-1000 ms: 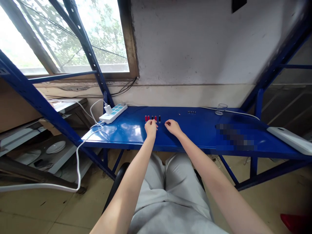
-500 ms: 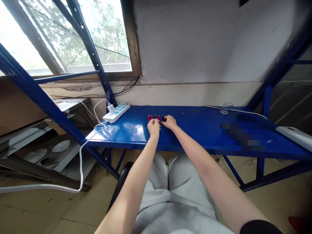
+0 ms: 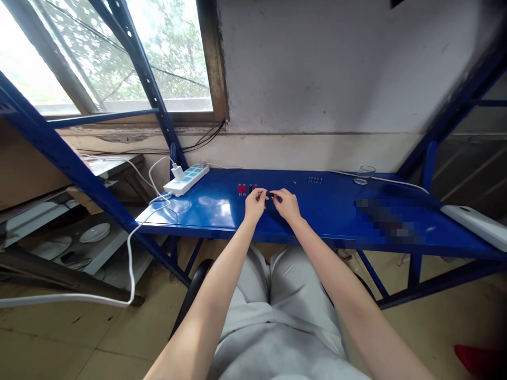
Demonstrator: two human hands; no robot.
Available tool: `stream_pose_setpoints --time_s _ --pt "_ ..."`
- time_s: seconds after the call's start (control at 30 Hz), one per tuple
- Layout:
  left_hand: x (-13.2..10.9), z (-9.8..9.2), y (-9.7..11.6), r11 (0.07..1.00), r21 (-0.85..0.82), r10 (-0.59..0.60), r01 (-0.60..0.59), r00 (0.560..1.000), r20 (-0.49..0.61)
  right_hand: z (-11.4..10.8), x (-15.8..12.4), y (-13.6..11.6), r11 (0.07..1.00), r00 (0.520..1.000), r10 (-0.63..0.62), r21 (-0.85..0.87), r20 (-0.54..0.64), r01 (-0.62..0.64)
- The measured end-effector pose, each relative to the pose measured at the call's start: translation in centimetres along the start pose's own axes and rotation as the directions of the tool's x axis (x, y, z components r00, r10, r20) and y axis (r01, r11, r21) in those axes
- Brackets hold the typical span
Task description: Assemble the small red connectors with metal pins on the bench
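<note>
A small dark cylinder (image 3: 270,194) lies sideways between the fingertips of both hands, just above the blue tabletop. My left hand (image 3: 255,205) pinches its left end with closed fingers. From the other side, my right hand (image 3: 288,205) has its fingers closed on the right end. Beyond my left hand stands a short row of small upright cylinders: a red cylinder (image 3: 240,190) at the left, another red one (image 3: 244,190), a black cylinder (image 3: 250,188) and a red one (image 3: 255,187) partly behind my fingers. What exactly these pieces are is too small to tell.
Several tiny metallic pieces (image 3: 315,180) lie toward the back of the blue table (image 3: 206,219). A clear glass (image 3: 365,174) stands at the back right. A white power strip (image 3: 187,180) with a plug and cable sits at the left. A blurred dark object (image 3: 388,219) lies right.
The black cylinder by my right hand has been lifted from standing and now lies sideways between both hands. My left hand has moved slightly right, away from the row.
</note>
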State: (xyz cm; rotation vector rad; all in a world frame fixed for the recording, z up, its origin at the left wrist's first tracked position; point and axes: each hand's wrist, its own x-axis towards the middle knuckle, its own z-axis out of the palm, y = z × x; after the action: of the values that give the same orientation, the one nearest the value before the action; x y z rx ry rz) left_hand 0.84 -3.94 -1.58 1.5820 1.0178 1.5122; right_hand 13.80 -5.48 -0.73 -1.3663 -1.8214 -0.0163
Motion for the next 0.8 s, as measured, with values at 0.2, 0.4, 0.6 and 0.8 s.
stream_pose_setpoints --time_s 0.2,0.4,0.6,0.8 --pt "0.22 0.0 -0.35 0.994 -0.099 -0.036 0.04 0.998 0.042 0.07 -0.34 0.59 0.925 0.986 0.13 0.371 -0.1 -0.084" --pt "0.16 0.05 -0.27 0.993 -0.108 -0.033 0.041 0.997 0.076 -0.24 -0.46 -0.04 0.87 0.987 0.158 0.469 0.032 -0.154" --pt "0.07 0.08 -0.11 0.994 -0.093 -0.039 0.049 0.993 0.112 -0.35 -0.39 -0.06 0.915 0.974 0.225 0.339 0.022 -0.219" --pt "-0.1 -0.02 0.27 0.995 -0.069 -0.056 0.068 0.986 0.155 -0.25 -0.35 0.1 0.948 0.979 0.198 0.261 -0.043 -0.18"
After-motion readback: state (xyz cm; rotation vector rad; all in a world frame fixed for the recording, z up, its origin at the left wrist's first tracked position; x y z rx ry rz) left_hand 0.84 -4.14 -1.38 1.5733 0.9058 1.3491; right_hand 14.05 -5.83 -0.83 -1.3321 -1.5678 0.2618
